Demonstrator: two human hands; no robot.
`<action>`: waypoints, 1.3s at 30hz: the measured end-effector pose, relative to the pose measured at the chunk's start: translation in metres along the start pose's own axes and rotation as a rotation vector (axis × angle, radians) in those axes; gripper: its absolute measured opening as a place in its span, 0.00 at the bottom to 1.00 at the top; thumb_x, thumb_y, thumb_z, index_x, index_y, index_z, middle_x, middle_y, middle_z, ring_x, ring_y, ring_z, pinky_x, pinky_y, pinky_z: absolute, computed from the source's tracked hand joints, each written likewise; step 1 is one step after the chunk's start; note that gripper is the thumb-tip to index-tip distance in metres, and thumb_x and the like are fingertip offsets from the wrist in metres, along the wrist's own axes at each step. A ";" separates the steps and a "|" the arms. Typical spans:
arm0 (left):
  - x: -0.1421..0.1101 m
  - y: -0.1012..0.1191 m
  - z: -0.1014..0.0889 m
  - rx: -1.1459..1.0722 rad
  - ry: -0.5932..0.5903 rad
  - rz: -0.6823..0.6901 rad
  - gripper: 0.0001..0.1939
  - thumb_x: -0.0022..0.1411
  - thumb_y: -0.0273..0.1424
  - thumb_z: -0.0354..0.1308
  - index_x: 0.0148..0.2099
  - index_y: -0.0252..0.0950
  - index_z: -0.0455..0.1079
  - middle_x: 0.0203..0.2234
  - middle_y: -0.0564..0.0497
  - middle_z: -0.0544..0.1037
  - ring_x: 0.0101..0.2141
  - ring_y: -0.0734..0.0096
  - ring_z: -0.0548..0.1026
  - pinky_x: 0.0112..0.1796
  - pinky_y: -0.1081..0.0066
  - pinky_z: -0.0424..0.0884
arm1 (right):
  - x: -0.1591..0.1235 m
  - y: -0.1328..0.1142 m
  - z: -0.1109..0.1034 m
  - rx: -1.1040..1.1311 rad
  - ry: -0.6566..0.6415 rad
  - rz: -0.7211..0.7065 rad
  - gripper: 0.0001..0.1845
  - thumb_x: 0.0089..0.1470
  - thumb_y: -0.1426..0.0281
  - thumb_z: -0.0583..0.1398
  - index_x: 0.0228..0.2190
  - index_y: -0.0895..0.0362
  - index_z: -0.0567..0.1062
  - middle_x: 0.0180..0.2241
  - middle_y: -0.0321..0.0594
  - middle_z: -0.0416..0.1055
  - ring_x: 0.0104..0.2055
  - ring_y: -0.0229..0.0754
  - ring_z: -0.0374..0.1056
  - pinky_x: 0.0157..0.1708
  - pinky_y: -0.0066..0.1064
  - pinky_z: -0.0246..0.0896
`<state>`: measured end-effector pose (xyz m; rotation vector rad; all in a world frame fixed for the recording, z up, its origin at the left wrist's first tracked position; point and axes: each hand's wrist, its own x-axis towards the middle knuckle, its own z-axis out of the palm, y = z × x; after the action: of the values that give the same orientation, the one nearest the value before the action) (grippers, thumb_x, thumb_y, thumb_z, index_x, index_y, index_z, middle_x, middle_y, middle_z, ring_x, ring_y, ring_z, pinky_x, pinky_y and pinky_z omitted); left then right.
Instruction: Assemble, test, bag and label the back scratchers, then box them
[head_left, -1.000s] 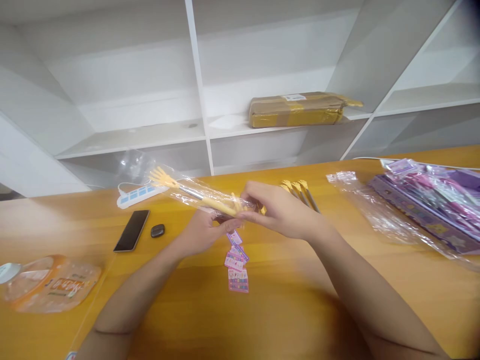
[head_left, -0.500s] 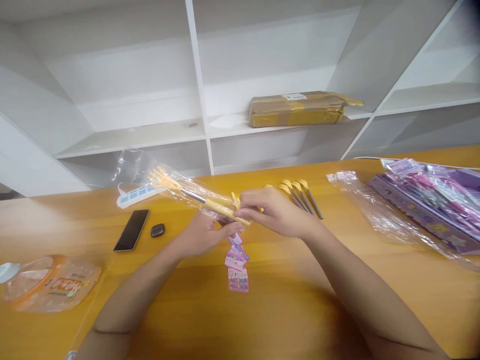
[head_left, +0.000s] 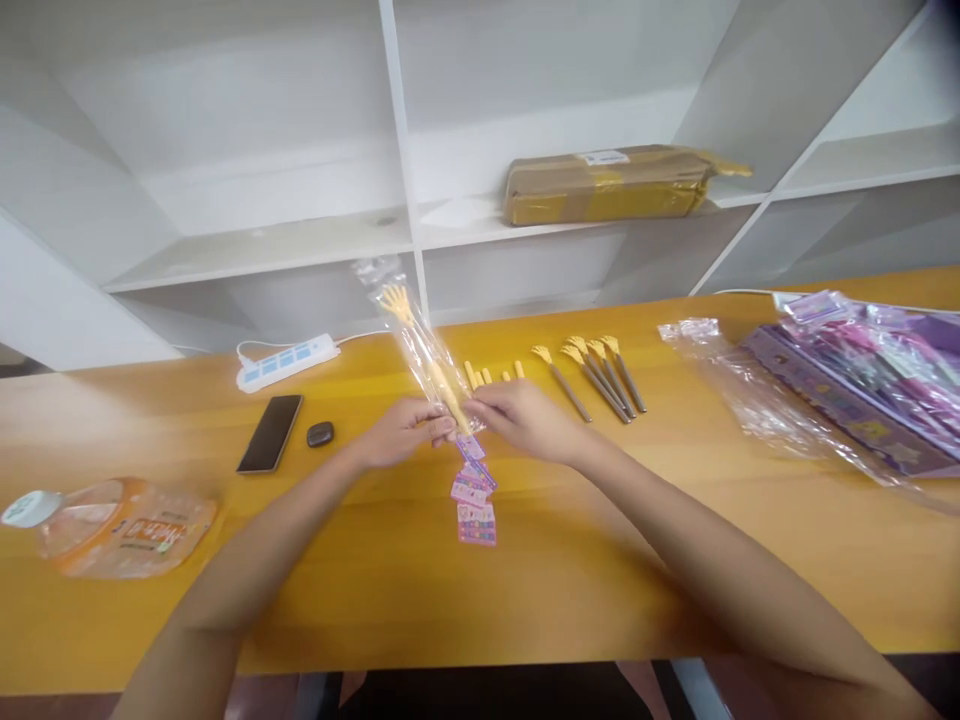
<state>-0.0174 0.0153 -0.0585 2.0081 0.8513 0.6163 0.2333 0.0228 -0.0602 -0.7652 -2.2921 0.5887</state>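
Note:
Both hands hold a yellow hand-shaped back scratcher (head_left: 442, 381) inside a clear plastic bag (head_left: 411, 343), its claw end pointing up and away from me. My left hand (head_left: 405, 430) pinches the bag's lower edge on the left. On the right, my right hand (head_left: 521, 415) grips the bag by the handle end. Below the hands, several pink and purple printed cards (head_left: 474, 490) lie overlapping in a column. Just beyond my right hand are several loose yellow handles (head_left: 471, 374), partly hidden. Further right lie several back scratcher heads on metal rods (head_left: 600, 375).
At right stands a purple box (head_left: 832, 400) filled with wrapped items, beside clear plastic bags (head_left: 757, 400). To the left are a phone (head_left: 271, 433), a small black case (head_left: 320, 434), a power strip (head_left: 289, 363) and a large bottle (head_left: 127, 527). A taped carton (head_left: 607, 187) sits on the shelf.
The bagged back scratcher has swung from slanting left to more upright. Both hands have shifted, uncovering the yellow handles and another rod behind them. The camera view has also moved.

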 end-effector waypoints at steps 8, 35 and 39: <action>-0.080 -0.020 0.049 -0.096 -0.252 -0.050 0.25 0.78 0.48 0.51 0.43 0.35 0.80 0.29 0.50 0.79 0.31 0.70 0.75 0.37 0.73 0.69 | -0.074 -0.022 0.066 0.262 -0.121 -0.127 0.20 0.76 0.67 0.53 0.30 0.57 0.71 0.27 0.35 0.68 0.28 0.35 0.61 0.32 0.27 0.55; -0.077 -0.063 0.075 -0.237 0.649 -0.391 0.15 0.71 0.44 0.62 0.48 0.38 0.72 0.37 0.51 0.80 0.40 0.65 0.78 0.45 0.68 0.71 | -0.081 0.024 0.076 -0.174 -0.234 0.230 0.23 0.64 0.56 0.68 0.55 0.54 0.76 0.57 0.52 0.71 0.50 0.54 0.75 0.50 0.45 0.70; -0.078 -0.066 0.074 -0.266 0.574 -0.418 0.22 0.72 0.46 0.60 0.61 0.41 0.68 0.28 0.56 0.76 0.32 0.66 0.77 0.39 0.68 0.72 | -0.082 0.027 0.075 -0.047 -0.186 0.263 0.15 0.67 0.60 0.66 0.51 0.53 0.78 0.53 0.49 0.73 0.47 0.49 0.75 0.46 0.40 0.70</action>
<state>-0.0391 -0.0548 -0.1610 1.3633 1.3990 1.0160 0.2423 -0.0265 -0.1632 -1.0851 -2.3987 0.7544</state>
